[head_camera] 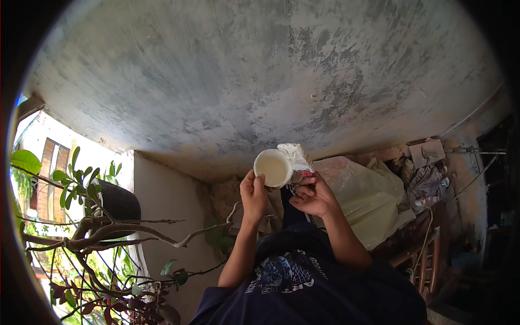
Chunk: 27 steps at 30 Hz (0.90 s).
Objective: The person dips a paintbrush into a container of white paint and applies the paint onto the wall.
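My left hand grips a round white tub with the thumb over its rim; pale, whitish material lies inside. Just right of the tub, my right hand holds a flat tool coated in white, perhaps a brush or a putty knife, by a red part near its lower end. The tool's coated end points up and touches or nearly touches the tub's rim; which of the two cannot be told. Both hands are in front of my dark shirt, below a wall with patchy grey and whitish coating.
A pale yellowish sheet covers something at the right. Beyond it stand small containers and a wooden piece with slats. Bare branches reach in from the left, near a dark plant pot and a white wall.
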{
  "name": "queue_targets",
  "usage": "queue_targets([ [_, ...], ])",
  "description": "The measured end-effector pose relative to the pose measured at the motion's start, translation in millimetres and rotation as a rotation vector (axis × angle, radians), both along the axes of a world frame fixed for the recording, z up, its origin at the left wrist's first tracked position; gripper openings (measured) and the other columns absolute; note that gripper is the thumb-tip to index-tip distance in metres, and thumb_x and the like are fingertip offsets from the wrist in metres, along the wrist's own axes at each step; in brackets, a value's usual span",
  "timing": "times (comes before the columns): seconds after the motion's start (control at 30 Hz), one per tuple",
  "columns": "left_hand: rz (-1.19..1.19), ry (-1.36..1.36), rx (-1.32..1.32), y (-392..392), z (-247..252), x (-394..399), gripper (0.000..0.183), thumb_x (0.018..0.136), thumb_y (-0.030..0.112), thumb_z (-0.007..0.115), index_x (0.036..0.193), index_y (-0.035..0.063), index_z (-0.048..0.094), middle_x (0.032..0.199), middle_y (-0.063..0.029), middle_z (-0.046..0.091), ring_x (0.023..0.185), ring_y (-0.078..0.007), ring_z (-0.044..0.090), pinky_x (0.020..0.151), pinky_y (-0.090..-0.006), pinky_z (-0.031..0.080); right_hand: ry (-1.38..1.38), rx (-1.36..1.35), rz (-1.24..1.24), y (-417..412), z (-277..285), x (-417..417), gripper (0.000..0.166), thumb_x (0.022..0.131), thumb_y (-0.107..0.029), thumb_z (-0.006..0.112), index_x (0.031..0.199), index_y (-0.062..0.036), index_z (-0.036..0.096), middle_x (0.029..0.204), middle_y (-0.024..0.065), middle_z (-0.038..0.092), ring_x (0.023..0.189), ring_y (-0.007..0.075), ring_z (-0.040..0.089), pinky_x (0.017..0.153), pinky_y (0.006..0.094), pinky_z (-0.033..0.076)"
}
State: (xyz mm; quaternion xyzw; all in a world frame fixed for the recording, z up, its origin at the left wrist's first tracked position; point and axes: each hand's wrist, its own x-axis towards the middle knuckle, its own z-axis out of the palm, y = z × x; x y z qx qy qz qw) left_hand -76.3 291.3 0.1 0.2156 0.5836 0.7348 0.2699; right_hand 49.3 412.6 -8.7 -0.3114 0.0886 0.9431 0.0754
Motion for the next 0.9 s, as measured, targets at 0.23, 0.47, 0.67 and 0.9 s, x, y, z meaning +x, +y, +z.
queue_targets([
  [0.23,-0.009,-0.024,-0.006,11,-15,0,0.02,0.092,0.009,0.043,0.095,-0.0016,0.06,0.073,-0.0017,0.06,0.06,-0.0058,0.052,0.056,-0.0221,0.042,0.052,-0.142,-0.072,2,-8,5,0.026,0.083,-0.024,0.051,0.058,-0.0175,0.046,0.051,-0.012,0.045,0.043,0.0078,0.03,0.059,0.0275,0.026],
  [0.47,0.007,-0.036,-0.022,6,-30,-8,0.02,0.092,0.01,0.042,0.091,-0.0006,0.059,0.073,-0.0022,0.06,0.06,-0.0067,0.052,0.056,-0.0226,0.042,-0.162,0.564,-0.572,47,-13,-13,0.025,0.091,-0.033,0.053,0.076,-0.0132,0.052,0.064,-0.0053,0.054,0.045,0.0074,0.034,0.051,0.024,0.029],
  [0.67,0.088,-0.035,-0.092,-5,-31,-10,0.019,0.092,0.012,0.044,0.093,0.002,0.06,0.072,0.0001,0.059,0.058,-0.0053,0.052,0.053,-0.0207,0.042,-0.513,1.131,-0.996,86,1,-74,0.02,0.094,-0.027,0.052,0.091,-0.0074,0.047,0.078,0.0081,0.064,0.052,0.0062,0.046,0.045,0.0208,0.032],
  [0.9,0.088,-0.033,-0.068,-12,-20,-9,0.02,0.092,0.011,0.043,0.092,0.0012,0.06,0.073,0.0001,0.059,0.06,-0.0051,0.052,0.053,-0.0202,0.042,-0.524,1.256,-1.235,124,70,-114,0.018,0.094,-0.021,0.052,0.088,-0.0058,0.045,0.071,0.0095,0.063,0.049,0.0081,0.048,0.047,0.0208,0.037],
])
